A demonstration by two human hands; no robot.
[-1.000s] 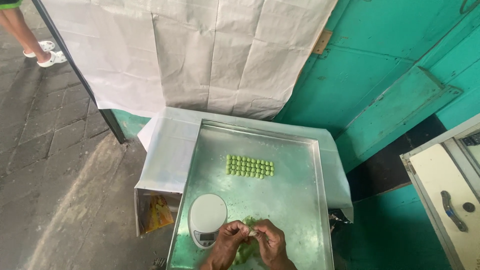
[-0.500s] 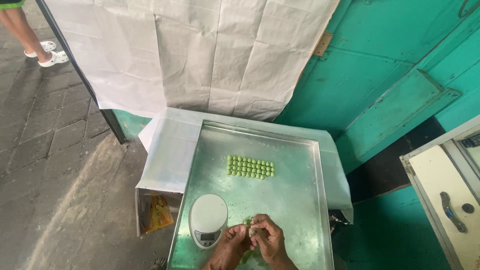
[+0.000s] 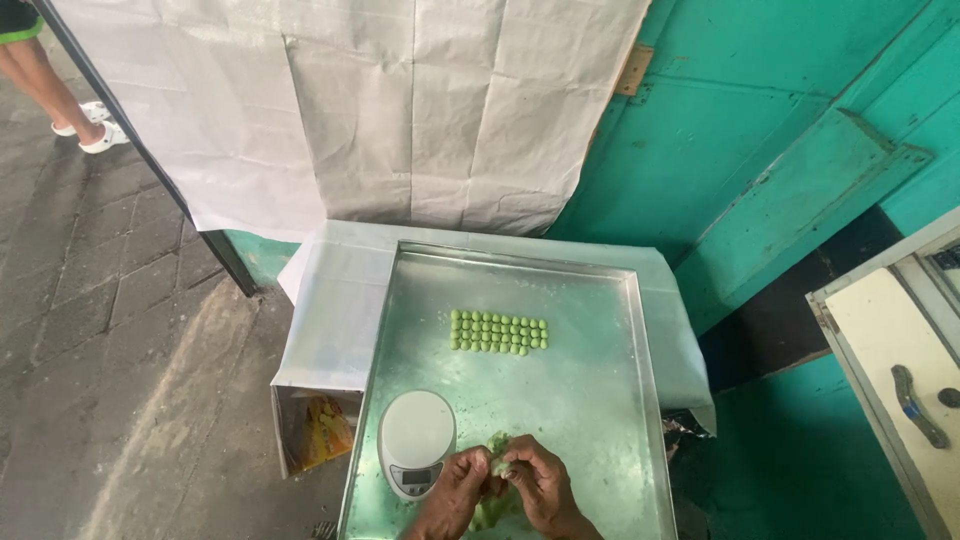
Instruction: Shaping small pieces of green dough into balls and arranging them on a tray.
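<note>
Both my hands meet at the near edge of a large steel tray [image 3: 600,300]. My left hand [image 3: 452,495] and my right hand [image 3: 540,487] pinch a lump of green dough [image 3: 497,443] between their fingertips; more green dough shows below them. Farther up the tray lie several small green dough balls [image 3: 498,332] in neat rows. A small round white kitchen scale [image 3: 417,438] sits on the tray just left of my left hand.
The tray rests on a table covered with white sheet [image 3: 330,300]. A white paper sheet [image 3: 400,100] hangs behind, beside a teal wooden wall [image 3: 780,120]. A person's legs in white sandals [image 3: 90,125] stand far left. A cream cabinet [image 3: 900,370] is at right.
My hands have kept working the dough at the same spot, fingers shifting slightly. The rows of balls and the scale have not moved.
</note>
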